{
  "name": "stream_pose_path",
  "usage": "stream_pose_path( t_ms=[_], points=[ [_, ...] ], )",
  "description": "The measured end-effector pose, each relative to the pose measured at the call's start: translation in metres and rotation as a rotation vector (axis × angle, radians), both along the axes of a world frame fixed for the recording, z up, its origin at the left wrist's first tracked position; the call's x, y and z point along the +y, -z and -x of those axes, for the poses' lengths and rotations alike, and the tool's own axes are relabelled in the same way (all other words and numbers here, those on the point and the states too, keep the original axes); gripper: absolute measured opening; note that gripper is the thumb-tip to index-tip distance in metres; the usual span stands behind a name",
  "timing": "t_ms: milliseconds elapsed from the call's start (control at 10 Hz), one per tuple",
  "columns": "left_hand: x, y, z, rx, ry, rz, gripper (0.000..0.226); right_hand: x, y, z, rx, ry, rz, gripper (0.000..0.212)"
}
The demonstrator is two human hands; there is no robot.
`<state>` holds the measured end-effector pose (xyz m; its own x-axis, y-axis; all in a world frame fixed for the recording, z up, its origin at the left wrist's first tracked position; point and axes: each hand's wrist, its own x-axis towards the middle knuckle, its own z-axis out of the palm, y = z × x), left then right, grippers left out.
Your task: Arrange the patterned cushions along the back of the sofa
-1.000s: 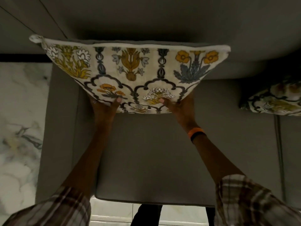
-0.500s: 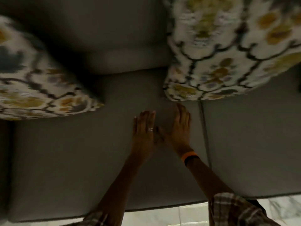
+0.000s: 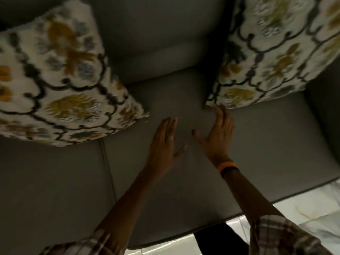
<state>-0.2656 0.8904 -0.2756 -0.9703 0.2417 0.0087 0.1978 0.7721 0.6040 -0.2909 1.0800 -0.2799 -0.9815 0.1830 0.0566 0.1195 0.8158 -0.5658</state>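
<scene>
Two white cushions with yellow flowers and dark lattice lines lean against the grey sofa back. One cushion is at the left, the other cushion at the upper right. Between them, over the seat, my left hand is flat with fingers spread and holds nothing. My right hand, with an orange band on its wrist, is open too. Its fingertips reach the lower left corner of the right cushion.
The grey seat has a seam running front to back at the left. A sofa arm rises at the far right. Pale marble floor shows beyond the seat's front edge.
One second ago both hands held a cushion up against the sofa back. They have let go, the view has swung right, and my hands have spread apart toward the right cushion.
</scene>
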Motion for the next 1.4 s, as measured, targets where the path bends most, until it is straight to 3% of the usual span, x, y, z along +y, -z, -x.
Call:
stream_pose_path(
  t_ms=[200,400,500,600,700,800,1000,1300,1400],
  points=[
    [0.108,-0.030,0.084,-0.216,-0.163,-0.399,0.120,0.149,-0.025,0.053,0.116,0.310,0.340,0.116],
    [0.186,-0.034,0.145,-0.358,-0.272,-0.549,0.147,0.259,-0.006,0.115,0.110,0.078,0.567,0.164],
    [0.195,-0.017,0.157,-0.332,-0.309,-0.538,0.139,0.267,-0.001,0.133,0.098,0.046,0.710,0.169],
    [0.205,-0.027,0.156,-0.304,-0.306,-0.476,0.116,0.265,0.002,0.137,0.147,0.019,0.749,0.163],
    [0.214,-0.035,0.160,-0.208,-0.310,-0.455,0.112,0.268,0.005,0.143,0.220,-0.008,0.710,0.164],
    [0.212,-0.032,0.166,-0.168,-0.314,-0.444,0.123,0.264,0.008,0.146,0.252,-0.029,0.576,0.168],
    [0.200,-0.011,0.161,-0.239,-0.335,-0.396,0.117,0.253,0.007,0.140,0.254,0.004,0.476,0.149],
    [0.185,-0.009,0.171,-0.259,-0.298,-0.430,0.128,0.255,0.007,0.136,0.191,0.032,0.385,0.150],
    [0.171,-0.007,0.154,-0.215,-0.306,-0.411,0.131,0.234,0.011,0.112,0.145,0.208,0.394,0.145]
  ],
)
